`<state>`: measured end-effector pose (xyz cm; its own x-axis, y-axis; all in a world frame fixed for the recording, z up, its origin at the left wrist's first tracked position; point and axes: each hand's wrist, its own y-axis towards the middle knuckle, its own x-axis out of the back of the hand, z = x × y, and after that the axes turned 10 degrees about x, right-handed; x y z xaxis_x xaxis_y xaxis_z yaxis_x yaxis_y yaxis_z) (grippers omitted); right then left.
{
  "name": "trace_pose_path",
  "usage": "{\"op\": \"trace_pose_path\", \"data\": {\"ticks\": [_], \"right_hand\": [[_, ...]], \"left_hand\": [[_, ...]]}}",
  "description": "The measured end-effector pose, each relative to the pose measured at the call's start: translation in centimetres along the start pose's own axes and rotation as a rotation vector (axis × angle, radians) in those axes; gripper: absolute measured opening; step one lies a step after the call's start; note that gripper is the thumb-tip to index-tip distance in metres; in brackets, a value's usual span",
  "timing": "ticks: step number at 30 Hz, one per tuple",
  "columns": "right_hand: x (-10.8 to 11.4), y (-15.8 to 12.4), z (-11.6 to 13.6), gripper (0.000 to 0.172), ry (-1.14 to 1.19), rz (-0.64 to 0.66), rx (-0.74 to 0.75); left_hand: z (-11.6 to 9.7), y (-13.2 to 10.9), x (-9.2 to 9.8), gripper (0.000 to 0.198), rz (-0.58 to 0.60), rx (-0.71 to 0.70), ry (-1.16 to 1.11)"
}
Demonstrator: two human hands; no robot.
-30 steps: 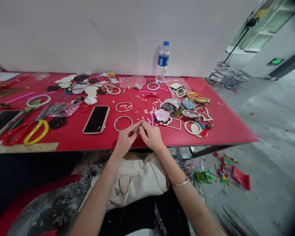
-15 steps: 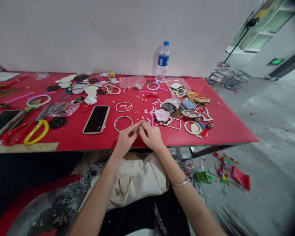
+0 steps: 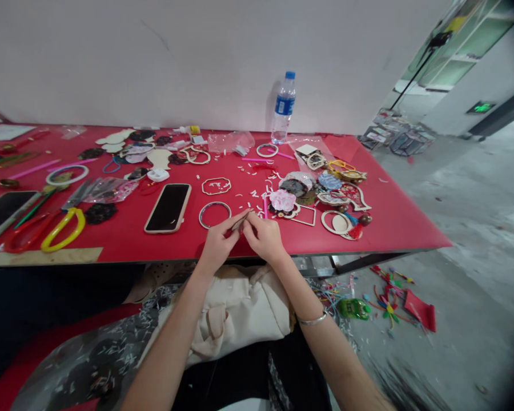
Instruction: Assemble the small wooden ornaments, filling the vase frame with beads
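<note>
**Pinched tight at the near edge**

My left grip (image 3: 217, 246) and right grip (image 3: 263, 240) were pressed together on a thin pale sliver (image 3: 241, 221), just above the red bench (image 3: 394, 228). The metal hoop (image 3: 200, 216) beside me lay bare; the octagonal wooden frame (image 3: 216, 186) held loose white bits (image 3: 216, 185); decorated wooden pieces (image 3: 329, 197) lay heaped right.

Glossy red tabletop (image 3: 394, 228), matt wood cutouts (image 3: 158, 160), plastic btl (image 3: 284, 108).

Nothing legible — bottle label (image 3: 285, 105) too small
</note>
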<state>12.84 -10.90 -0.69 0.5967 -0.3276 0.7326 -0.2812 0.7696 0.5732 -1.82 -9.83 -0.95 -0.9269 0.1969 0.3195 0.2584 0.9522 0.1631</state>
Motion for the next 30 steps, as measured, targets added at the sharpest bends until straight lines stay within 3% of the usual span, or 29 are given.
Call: {"op": "trace_pose_path", "data": {"ticks": [30], "right_hand": [[-0.14,-0.11,-0.06,0.024,-0.003,-0.008,-0.011]], "left_hand": [[-0.37,-0.11,0.01,0.044,0.001,0.013,0.002]]}}
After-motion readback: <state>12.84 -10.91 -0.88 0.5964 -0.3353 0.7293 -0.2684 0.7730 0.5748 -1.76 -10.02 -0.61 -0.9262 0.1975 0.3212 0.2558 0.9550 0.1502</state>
